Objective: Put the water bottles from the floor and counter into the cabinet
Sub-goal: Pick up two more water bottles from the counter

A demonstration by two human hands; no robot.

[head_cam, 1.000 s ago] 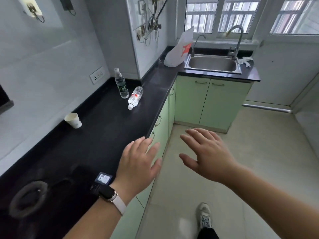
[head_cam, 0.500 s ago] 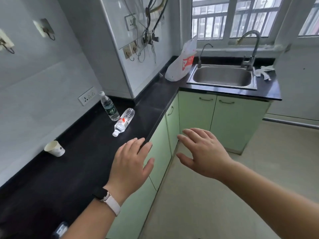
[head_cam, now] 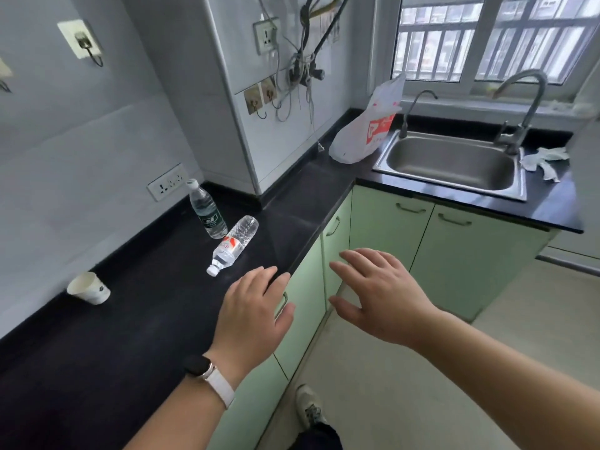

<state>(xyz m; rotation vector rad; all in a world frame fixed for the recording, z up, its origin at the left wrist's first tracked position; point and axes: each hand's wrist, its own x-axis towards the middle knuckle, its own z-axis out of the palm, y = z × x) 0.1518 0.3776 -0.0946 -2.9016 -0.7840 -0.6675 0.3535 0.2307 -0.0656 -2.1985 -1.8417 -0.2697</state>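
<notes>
Two clear water bottles sit on the black counter. The green-labelled bottle stands upright near the wall. The red-labelled bottle lies on its side just in front of it, cap toward me. My left hand hovers over the counter's front edge, fingers spread, holding nothing, a short way below the lying bottle. My right hand is open too, in the air in front of the green cabinet doors, which are closed.
A paper cup lies tipped on the counter at left. A white and red plastic bag stands beside the steel sink, with a crumpled cloth at its right. My shoe is on the pale floor.
The view has moved closer to the bottles and the sink corner. Both hands stay open and have advanced toward the bottles and cabinet doors.
</notes>
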